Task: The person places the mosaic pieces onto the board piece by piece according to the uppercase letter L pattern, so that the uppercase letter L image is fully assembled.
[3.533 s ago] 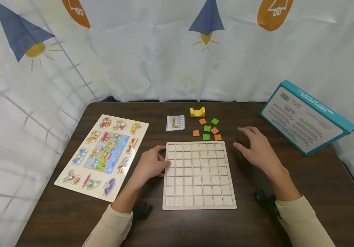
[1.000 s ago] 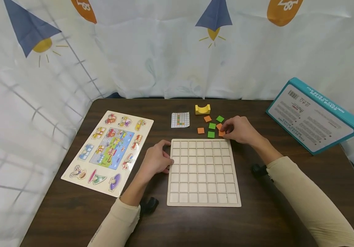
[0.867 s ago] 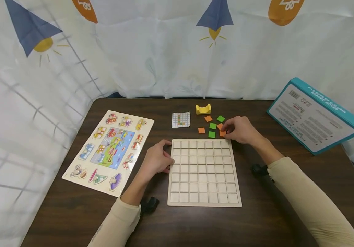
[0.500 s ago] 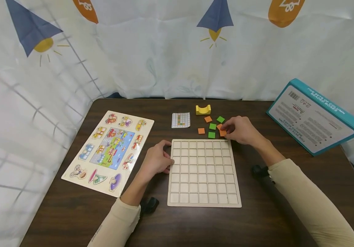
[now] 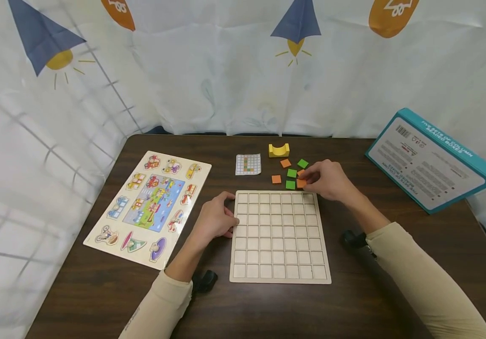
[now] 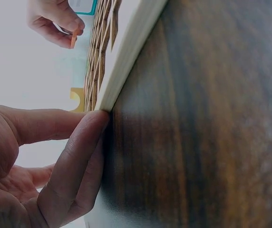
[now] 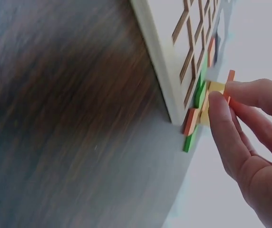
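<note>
In the head view my left hand [image 5: 211,220] holds the left edge of a pale wooden grid board [image 5: 281,238], which lies flat on the table. Its thumb and a finger meet at the board's rim in the left wrist view. My right hand [image 5: 329,180] is just beyond the board's far right corner, among the loose tiles. Between thumb and fingers it pinches an orange square tile [image 7: 231,76], lifted clear of the others in the right wrist view. Several green tiles [image 5: 290,185] and orange tiles [image 5: 276,179] lie behind the board.
A small printed grid card [image 5: 248,165] and a yellow curved block [image 5: 279,150] lie at the back. To the left is a picture puzzle board [image 5: 141,245] with knobbed pieces. A teal box [image 5: 433,160] leans at the right rear, before a white curtain [image 5: 226,70].
Over the last few seconds my right hand has moved left from beside the box to the tiles and taken an orange one. Lately it has shifted slightly left. My left hand stays on the board's edge.
</note>
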Motion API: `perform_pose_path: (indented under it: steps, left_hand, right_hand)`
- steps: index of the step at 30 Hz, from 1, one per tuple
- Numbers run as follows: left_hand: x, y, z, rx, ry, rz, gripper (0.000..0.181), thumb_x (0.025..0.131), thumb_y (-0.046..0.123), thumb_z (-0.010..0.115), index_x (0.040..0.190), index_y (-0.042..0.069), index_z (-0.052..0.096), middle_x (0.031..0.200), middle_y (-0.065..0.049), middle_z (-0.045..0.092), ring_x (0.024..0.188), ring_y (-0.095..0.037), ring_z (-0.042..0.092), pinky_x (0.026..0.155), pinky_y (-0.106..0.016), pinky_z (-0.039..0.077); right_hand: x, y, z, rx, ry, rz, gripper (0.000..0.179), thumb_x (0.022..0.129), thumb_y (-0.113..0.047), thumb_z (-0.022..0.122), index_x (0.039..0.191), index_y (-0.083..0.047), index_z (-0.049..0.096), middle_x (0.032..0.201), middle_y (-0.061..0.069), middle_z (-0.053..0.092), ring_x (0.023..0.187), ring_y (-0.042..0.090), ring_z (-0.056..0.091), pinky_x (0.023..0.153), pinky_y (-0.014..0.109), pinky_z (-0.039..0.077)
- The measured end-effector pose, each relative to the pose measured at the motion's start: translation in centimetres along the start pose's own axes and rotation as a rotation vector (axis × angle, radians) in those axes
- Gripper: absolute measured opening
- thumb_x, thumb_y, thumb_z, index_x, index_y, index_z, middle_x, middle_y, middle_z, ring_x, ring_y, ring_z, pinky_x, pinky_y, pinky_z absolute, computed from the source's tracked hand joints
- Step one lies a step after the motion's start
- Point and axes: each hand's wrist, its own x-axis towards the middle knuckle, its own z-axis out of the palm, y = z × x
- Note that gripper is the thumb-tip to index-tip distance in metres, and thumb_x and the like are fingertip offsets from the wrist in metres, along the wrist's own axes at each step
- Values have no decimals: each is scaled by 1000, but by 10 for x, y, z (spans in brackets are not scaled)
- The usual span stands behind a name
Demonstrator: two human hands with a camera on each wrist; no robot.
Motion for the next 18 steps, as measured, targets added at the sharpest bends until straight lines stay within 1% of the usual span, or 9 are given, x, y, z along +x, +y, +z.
perform_pose_path:
  steps: [3, 8, 13, 18]
  left_hand:
    - [0, 0, 0, 0, -1, 3, 65, 83, -6, 75, 143, 8, 55, 84, -15, 68, 52, -19, 68, 47, -34, 63]
    - [1, 1, 0, 4, -9, 2, 65, 83, -5, 76, 143, 8, 55, 85, -15, 69, 52, -20, 69, 48, -34, 64]
    - [1, 2, -1, -7, -12, -7, 65, 83, -6, 76, 143, 8, 55, 85, -15, 69, 54, -21, 70, 49, -35, 64]
    - [1, 2, 0, -10, -12, -7, 64, 83, -5, 75, 143, 7, 55, 86, -15, 68, 54, -21, 70, 48, -35, 64]
  right_hand:
    - [-2, -4, 2, 10, 7, -5, 24, 87, -8, 82, 111, -9, 81, 101, 9, 78, 90, 23, 71, 76, 38, 60]
    - [-5, -13, 7, 19, 5, -11, 24, 86, -9, 84, 110, -8, 81, 98, 9, 77, 89, 24, 70, 79, 42, 60]
    - [-8, -23, 15, 44, -15, -8, 24, 85, -8, 84, 109, -8, 81, 98, 8, 75, 89, 23, 68, 79, 39, 58]
    - [-8, -31, 24, 52, -35, -45, 24, 84, -11, 86, 108, -8, 81, 91, 4, 74, 85, 19, 67, 75, 36, 57]
